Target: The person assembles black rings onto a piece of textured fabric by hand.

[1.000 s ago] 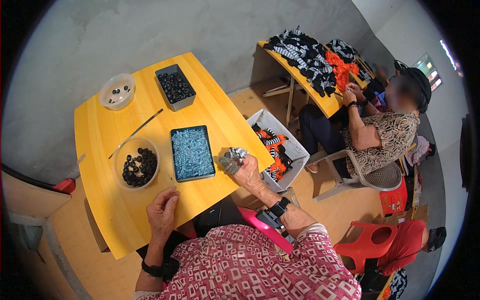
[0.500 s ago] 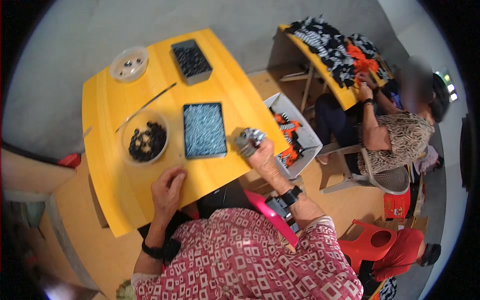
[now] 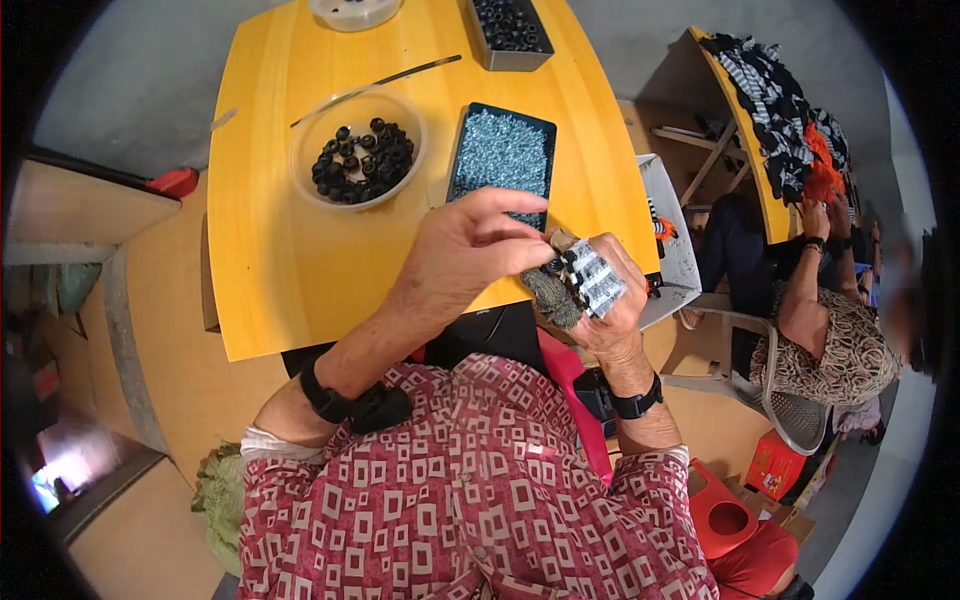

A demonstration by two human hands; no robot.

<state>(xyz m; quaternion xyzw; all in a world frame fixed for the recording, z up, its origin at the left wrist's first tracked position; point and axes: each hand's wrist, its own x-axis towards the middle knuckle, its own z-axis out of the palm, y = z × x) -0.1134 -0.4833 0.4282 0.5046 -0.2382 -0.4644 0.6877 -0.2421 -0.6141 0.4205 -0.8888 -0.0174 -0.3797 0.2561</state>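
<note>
My right hand (image 3: pixel 617 318) is closed round a small soft figure (image 3: pixel 553 300) with a fuzzy grey-brown part, black-and-white striped cloth and a small dark round piece. My left hand (image 3: pixel 450 250) comes over from the left, fingers stretched and apart, its thumb tip right at the figure's dark piece. Whether it touches cannot be told. Just beyond the left hand lies a dark tray (image 3: pixel 553 165) full of small shiny pale-blue pieces, partly covered by the fingers. A clear round bowl (image 3: pixel 298 160) of black round pieces stands to its left.
On the yellow table (image 3: pixel 270 270) lie a thin dark strip (image 3: pixel 400 76), a grey box (image 3: pixel 515 60) of black pieces and another clear bowl (image 3: pixel 355 18). A white bin (image 3: pixel 672 290) with striped and orange cloth stands at right. Further right, a seated person (image 3: pixel 830 330) handles cloth at another table.
My left hand has risen from the near table edge and reached right to the soft figure. My right hand has brought the figure closer, and the view has shifted.
</note>
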